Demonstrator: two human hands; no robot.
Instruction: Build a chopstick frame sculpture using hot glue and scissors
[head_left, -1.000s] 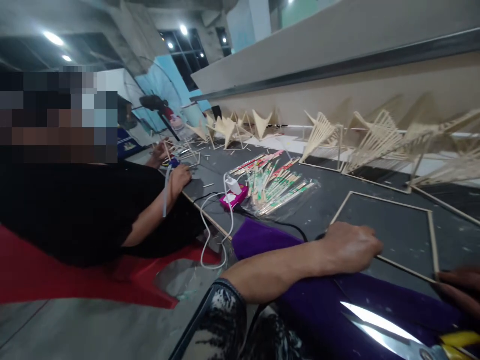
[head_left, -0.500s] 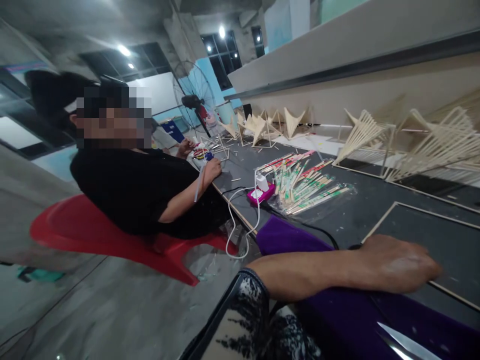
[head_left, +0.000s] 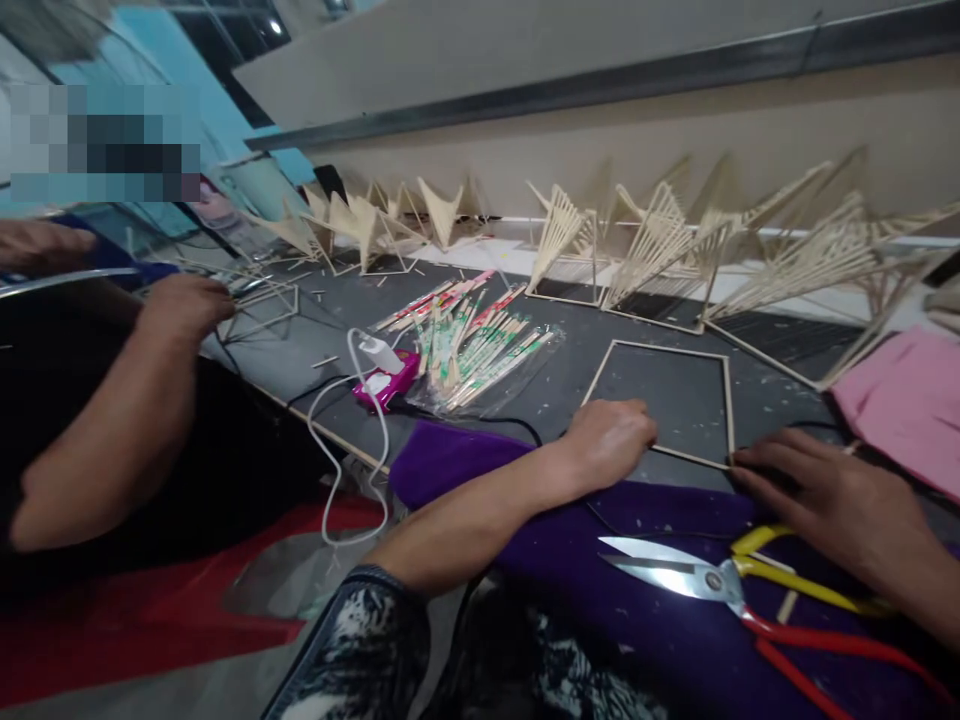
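Observation:
A square frame of thin wooden sticks (head_left: 671,347) lies on the dark tabletop before me. My left hand (head_left: 609,440) is closed at its near left corner, and the fingers' undersides are hidden. At the near right corner, my right hand (head_left: 832,490) has its fingertips together on the stick. Below the right hand, open scissors (head_left: 712,580) with one yellow and one red handle rest on a purple cloth (head_left: 465,450), blades pointing left.
Chopsticks in printed wrappers (head_left: 480,345) lie beyond a pink power socket (head_left: 386,380) with a white cable. Fanned stick structures (head_left: 664,240) line the wall side. Pink cloth (head_left: 907,400) sits at the right. A co-worker's hand (head_left: 184,305) is on the left.
My view has swung right and down, bringing my right hand, the whole scissors and the pink cloth into sight. My left hand remains by the square frame.

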